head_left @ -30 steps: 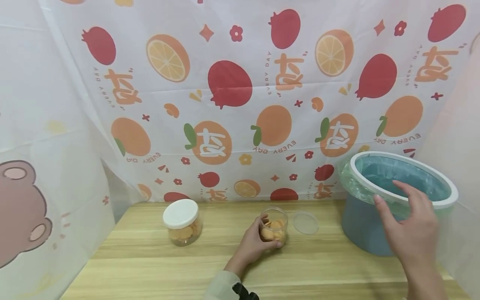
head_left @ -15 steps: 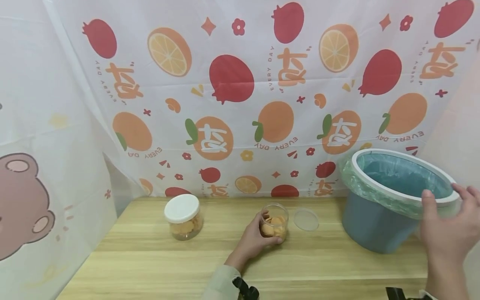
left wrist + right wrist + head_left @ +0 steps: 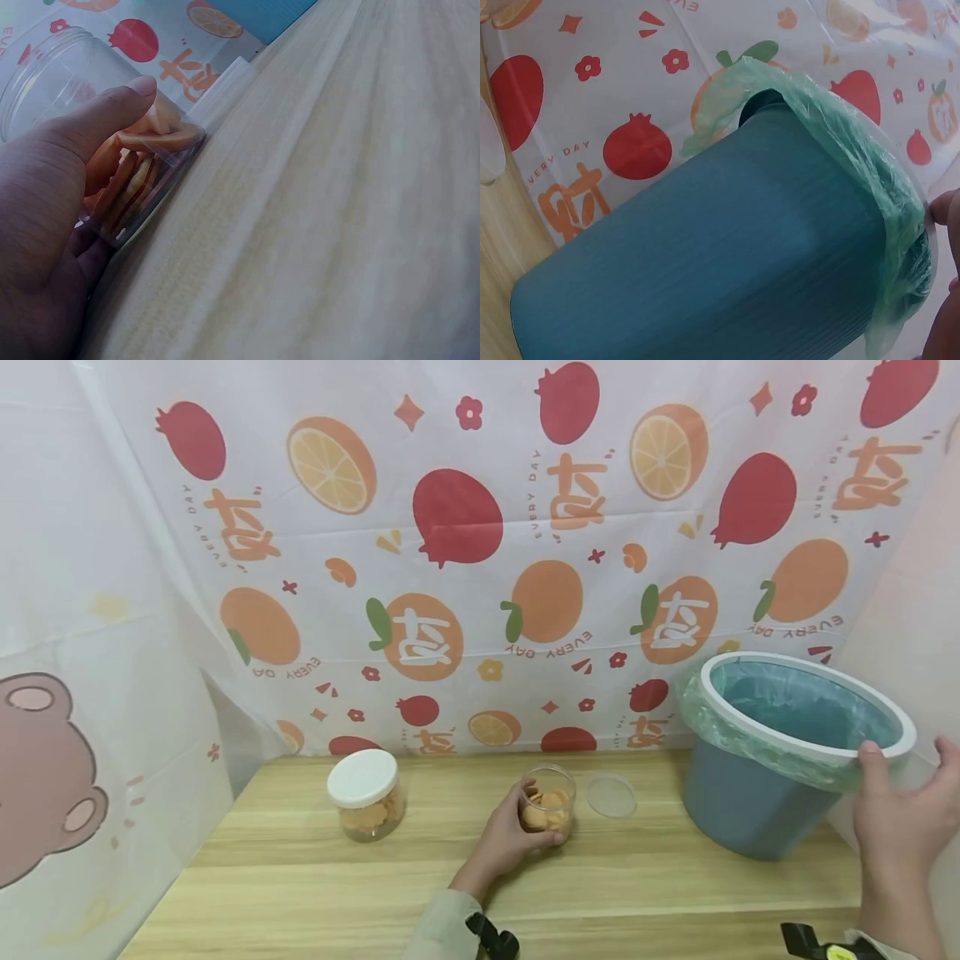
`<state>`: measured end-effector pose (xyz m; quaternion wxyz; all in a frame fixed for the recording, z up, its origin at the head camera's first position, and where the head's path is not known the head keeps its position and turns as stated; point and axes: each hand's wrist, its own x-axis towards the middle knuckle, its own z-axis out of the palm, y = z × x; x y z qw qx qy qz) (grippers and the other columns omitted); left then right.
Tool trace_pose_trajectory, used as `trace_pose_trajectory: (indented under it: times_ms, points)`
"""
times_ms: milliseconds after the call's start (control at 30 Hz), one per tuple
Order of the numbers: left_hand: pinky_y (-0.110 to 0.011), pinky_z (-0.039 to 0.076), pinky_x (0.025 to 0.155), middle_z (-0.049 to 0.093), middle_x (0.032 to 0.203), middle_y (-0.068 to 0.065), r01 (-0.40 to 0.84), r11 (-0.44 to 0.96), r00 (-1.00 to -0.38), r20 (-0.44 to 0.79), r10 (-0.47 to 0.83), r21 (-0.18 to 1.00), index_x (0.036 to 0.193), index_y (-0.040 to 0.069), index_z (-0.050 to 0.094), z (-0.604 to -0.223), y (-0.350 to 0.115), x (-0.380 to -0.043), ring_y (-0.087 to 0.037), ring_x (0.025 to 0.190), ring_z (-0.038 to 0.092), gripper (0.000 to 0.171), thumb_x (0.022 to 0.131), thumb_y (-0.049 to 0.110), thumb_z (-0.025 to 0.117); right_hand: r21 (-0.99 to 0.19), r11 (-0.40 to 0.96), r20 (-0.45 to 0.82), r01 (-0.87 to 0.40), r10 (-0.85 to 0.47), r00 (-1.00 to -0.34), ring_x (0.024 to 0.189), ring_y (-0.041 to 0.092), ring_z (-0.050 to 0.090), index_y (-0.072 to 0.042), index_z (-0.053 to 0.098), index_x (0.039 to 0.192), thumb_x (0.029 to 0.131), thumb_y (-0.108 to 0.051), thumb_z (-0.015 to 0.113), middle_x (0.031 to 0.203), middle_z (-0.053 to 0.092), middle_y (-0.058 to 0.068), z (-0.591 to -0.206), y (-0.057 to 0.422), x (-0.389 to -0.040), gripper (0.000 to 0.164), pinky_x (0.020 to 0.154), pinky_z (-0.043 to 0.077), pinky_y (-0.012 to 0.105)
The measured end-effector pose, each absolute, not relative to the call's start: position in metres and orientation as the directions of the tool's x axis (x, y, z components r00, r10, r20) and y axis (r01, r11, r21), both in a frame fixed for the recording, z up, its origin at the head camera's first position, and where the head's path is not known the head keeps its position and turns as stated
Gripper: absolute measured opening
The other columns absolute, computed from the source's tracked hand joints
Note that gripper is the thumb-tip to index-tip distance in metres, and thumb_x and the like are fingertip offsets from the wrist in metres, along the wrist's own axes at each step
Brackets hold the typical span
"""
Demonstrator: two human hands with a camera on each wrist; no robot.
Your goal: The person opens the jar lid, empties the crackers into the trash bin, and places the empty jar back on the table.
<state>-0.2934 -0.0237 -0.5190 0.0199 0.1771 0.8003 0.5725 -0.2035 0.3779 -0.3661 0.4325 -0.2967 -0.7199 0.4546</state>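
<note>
My left hand (image 3: pixel 504 837) grips a small clear jar (image 3: pixel 562 785) standing on the table, fingers behind it and thumb across the front. The jar is uncovered and holds flat orange-brown crackers (image 3: pixel 139 176), seen through its wall in the left wrist view. Beside it lies a thin clear round lid (image 3: pixel 611 796). At the right, my right hand (image 3: pixel 903 827) is at the rim of a blue-grey bin (image 3: pixel 750 802), its thumb against the white ring and its fingers spread apart to the right. Nothing shows between those fingers.
A larger clear jar (image 3: pixel 372 814) with a white lid (image 3: pixel 363 777) holds similar pieces on the left. A green plastic liner (image 3: pixel 780 756) hangs over the bin's rim. Behind the wooden table (image 3: pixel 337 893) hangs a fruit-print cloth (image 3: pixel 480 610).
My right hand has moved right from over the bin's front rim to its right side, and its fingers have since come off the rim there. The left hand and its jar have stayed put.
</note>
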Motion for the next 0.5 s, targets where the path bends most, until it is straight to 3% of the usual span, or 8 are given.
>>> trace_pose_trajectory:
  times_ms: [367,500]
  points:
    - [-0.049,0.038,0.117,0.05,0.152,-0.013,0.252,0.281,-0.938,0.161,0.308,0.926,0.157,0.011,0.032,-0.5171,-0.0238,-0.2923,-0.029,0.141,0.049,0.102,0.076,0.036,0.09,-0.955,0.292,0.22,0.044,0.804,-0.553,0.159,0.018,0.009,-0.035,0.005,0.162,0.103,-0.041,0.046,0.171,0.003,-0.009,-0.3741,0.3841,-0.2084,0.072,0.128,0.015,0.037]
    - [-0.049,0.038,0.117,0.05,0.152,-0.013,0.251,0.281,-0.938,0.162,0.305,0.926,0.157,0.011,0.032,-0.5172,-0.024,-0.2931,-0.029,0.141,0.049,0.102,0.076,0.036,0.09,-0.982,0.175,0.184,-0.074,0.772,-0.609,0.158,0.013,0.005,-0.032,0.005,0.162,0.105,-0.034,0.047,0.171,0.001,-0.009,-0.3708,0.3844,-0.2104,0.071,0.127,0.013,0.031]
